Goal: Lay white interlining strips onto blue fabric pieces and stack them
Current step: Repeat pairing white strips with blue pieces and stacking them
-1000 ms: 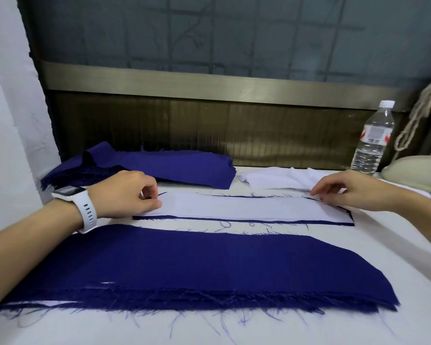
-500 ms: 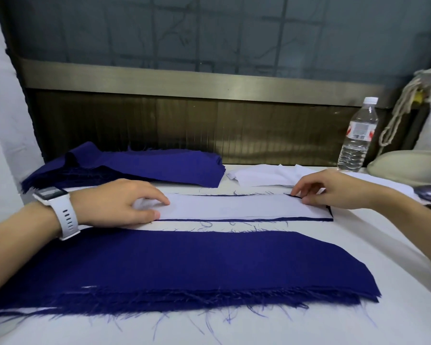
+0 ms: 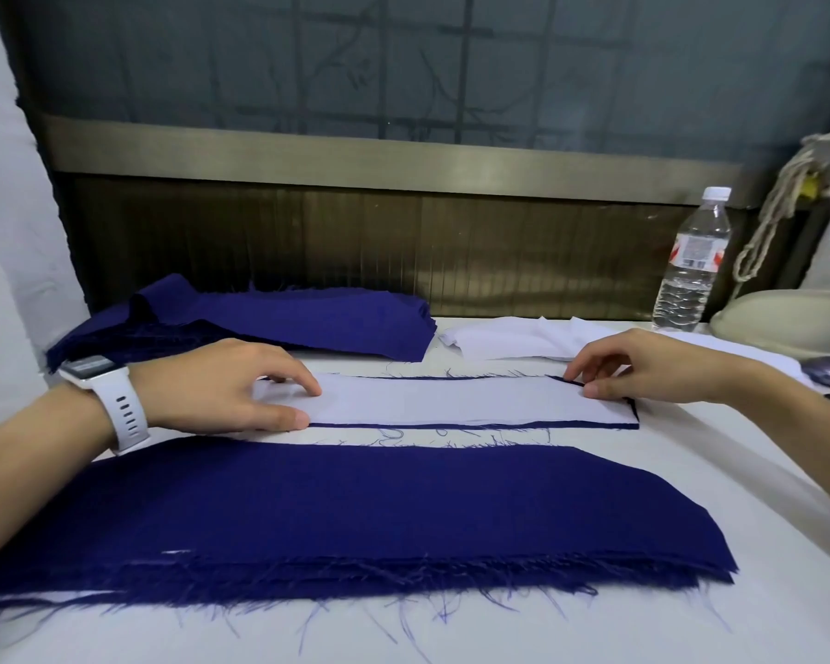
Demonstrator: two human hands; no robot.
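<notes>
Since a second ago the left hand (image 3: 221, 390) has uncurled from a pinch and now lies flat. Its straight fingers and thumb press the left end of the white interlining strip (image 3: 451, 400), gripping nothing. The right hand (image 3: 643, 371) has stayed at the strip's right end, where the curled forefinger and thumb nip the far corner. Whether they catch the strip alone or the blue beneath as well is too small to tell.

That one strip lies smooth and flat on one narrow blue piece (image 3: 475, 426) in the middle of the white table (image 3: 691, 472). The blue shows only as a thin line along the near edge and at the right end, with loose threads along the far side.

Blue fabric sits in two more places. A wide frayed stack (image 3: 355, 510) lies nearest the person, with a sliver of white showing at its left end. A rumpled pile (image 3: 283, 323) lies at the back left, its layers too close to count. One heap of spare white strips (image 3: 523, 340) lies at the back, right of that pile. One water bottle (image 3: 691, 266) stands behind it, and one white watch (image 3: 101, 395) is on the left wrist.
</notes>
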